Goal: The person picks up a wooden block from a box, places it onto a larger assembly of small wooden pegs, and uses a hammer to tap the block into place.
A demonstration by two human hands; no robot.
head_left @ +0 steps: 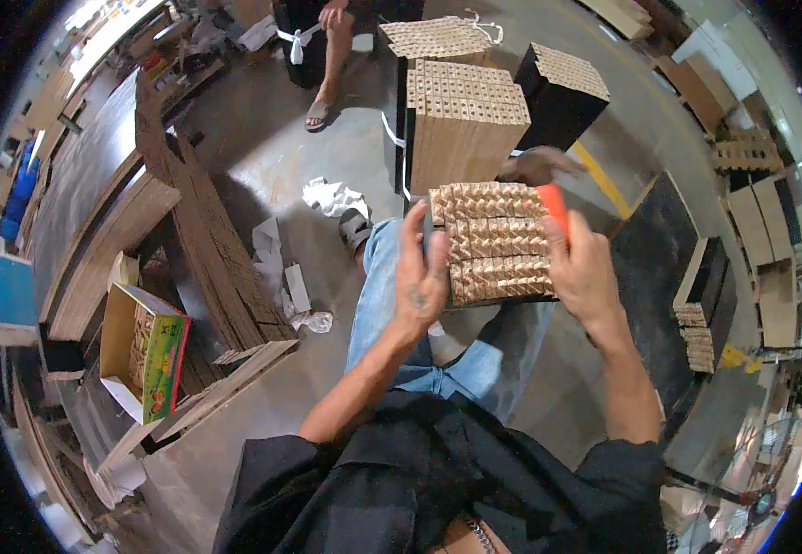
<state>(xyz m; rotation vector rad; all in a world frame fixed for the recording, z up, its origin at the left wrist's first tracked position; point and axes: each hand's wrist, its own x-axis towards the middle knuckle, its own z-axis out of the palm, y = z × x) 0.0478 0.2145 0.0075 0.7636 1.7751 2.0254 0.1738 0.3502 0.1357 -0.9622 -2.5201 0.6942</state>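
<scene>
Over the person's lap, a bundle of thin wooden strips [493,242] rests on the knee, the left hand [419,277] pressed flat to its near side, the right hand [584,268] gripping an orange tool [553,205] against its far edge. Squaring the bundle seems in hand; beyond, taller stacks of strips [466,125] stand on the floor [263,148].

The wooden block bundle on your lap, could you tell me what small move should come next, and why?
Probably press the left hand inward to square the bundle: its rows look slightly uneven, the left hand lies flat on its left side, and the right hand, with an orange tool, braces the right side.
</scene>
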